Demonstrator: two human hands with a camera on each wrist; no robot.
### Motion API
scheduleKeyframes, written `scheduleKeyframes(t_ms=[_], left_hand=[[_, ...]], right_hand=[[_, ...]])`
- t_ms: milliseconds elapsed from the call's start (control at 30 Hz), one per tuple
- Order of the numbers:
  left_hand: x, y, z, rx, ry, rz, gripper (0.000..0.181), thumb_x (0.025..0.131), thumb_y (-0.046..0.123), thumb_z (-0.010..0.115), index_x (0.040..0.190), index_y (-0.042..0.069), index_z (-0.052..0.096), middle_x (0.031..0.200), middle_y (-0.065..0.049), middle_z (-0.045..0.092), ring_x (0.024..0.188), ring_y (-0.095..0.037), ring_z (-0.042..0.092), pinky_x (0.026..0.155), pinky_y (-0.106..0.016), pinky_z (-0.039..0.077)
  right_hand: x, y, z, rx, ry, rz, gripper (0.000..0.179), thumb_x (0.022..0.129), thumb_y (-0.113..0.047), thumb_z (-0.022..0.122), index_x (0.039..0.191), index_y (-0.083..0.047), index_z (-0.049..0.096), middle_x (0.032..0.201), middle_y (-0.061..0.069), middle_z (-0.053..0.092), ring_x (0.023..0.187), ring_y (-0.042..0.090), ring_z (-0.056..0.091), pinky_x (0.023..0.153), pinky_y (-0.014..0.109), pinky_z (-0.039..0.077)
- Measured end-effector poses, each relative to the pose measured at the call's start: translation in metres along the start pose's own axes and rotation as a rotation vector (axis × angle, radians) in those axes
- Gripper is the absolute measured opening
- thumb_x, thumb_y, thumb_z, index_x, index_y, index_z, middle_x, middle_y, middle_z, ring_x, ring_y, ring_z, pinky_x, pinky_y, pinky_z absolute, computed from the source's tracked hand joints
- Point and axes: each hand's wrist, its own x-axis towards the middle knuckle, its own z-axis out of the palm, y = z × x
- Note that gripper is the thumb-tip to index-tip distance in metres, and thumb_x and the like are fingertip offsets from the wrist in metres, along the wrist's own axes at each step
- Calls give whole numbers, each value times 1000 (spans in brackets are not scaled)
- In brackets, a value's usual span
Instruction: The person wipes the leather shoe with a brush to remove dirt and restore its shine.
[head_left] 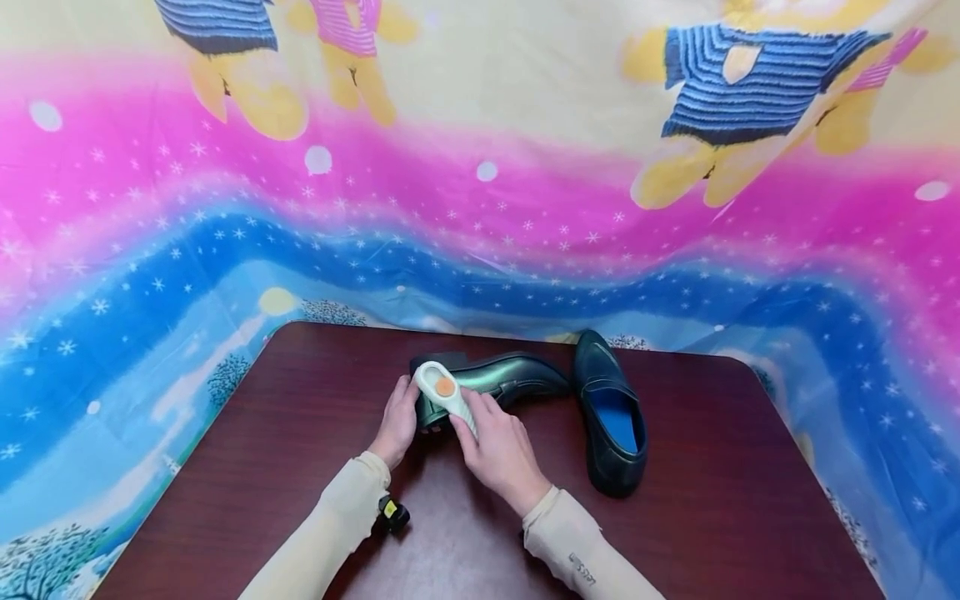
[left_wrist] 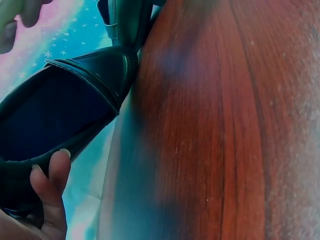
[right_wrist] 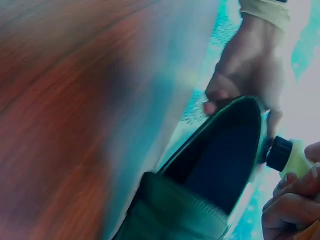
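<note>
A black loafer is tilted on its side, toe pointing right in the head view. My left hand grips it at the heel end, with fingertips on the rim of its opening. My right hand holds a pale-handled tool with an oval ring end and an orange disc. In the right wrist view, the tool's black tip is against the outside of the heel. Whether the shoe rests fully on the table cannot be told.
A second black loafer with a blue insole stands upright to the right, close to the held shoe's toe. Both are on a dark red wooden table. A patterned cloth hangs behind the table's far edge.
</note>
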Motion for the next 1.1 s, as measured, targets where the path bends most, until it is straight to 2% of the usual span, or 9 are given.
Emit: scheduleKeyframes(t_ms=[167,333,433,600,700,833,933,1033,1100], left_hand=[[3,0,-3,-88,-37,-39,63,108,59,38,132,2,49,101,-17,62,73,-21,61,63,-40,56],[2,-3,-4,-123,-89,-59,62,107,62,37,128,5,48,87,-9,63,63,-23,61,61,-42,54],[1,-2,-3,-122,-93,-46,65,106,64,37,128,3,48,85,-8,62,62,-23,61,59,-41,53],[2,-1,-5,-98,-73,-60,66,106,64,37,130,3,49,92,-16,64,65,-30,64,61,-43,54],[3,0,-4,-25,-42,-65,73,106,65,35,139,1,48,120,-23,62,100,-35,66,84,-45,55],[3,3,-4,39,-31,-67,82,106,66,33,150,-3,41,149,-25,46,136,-36,45,110,-51,42],[3,4,-6,18,-56,-84,80,105,68,32,143,-2,45,133,-27,55,120,-39,57,99,-52,49],[4,3,-9,-34,-77,-108,74,105,69,33,130,2,51,105,-19,64,86,-33,68,80,-43,54],[3,2,-10,-71,-100,-132,71,104,70,33,125,4,50,90,-13,64,65,-30,67,67,-41,55]], right_hand=[[-5,24,-1,-62,17,32,40,102,-27,65,137,-7,60,99,9,68,64,27,64,54,40,52],[-6,58,-15,-106,68,204,38,101,-25,67,133,-5,61,101,15,69,69,35,66,57,48,53],[-2,62,-21,-78,49,253,38,103,-27,65,134,-6,60,105,14,69,74,34,67,61,48,55],[0,39,-15,13,-16,112,38,105,-26,61,139,-8,59,113,9,69,76,25,66,63,41,54],[-4,25,-8,3,-67,-24,39,106,-28,59,140,-9,58,108,4,66,67,15,59,57,31,49],[-8,19,-1,-22,-87,-111,40,104,-31,62,140,-12,59,97,0,62,61,10,50,51,23,41],[-11,29,1,-41,-62,-99,41,102,-30,66,139,-12,61,95,-1,61,59,10,49,50,23,40],[-14,46,-3,-87,-20,-42,42,100,-28,70,137,-11,63,93,1,61,56,15,50,48,27,40],[-17,55,-7,-112,1,10,42,98,-27,72,136,-10,64,92,3,62,54,17,50,47,30,41]])
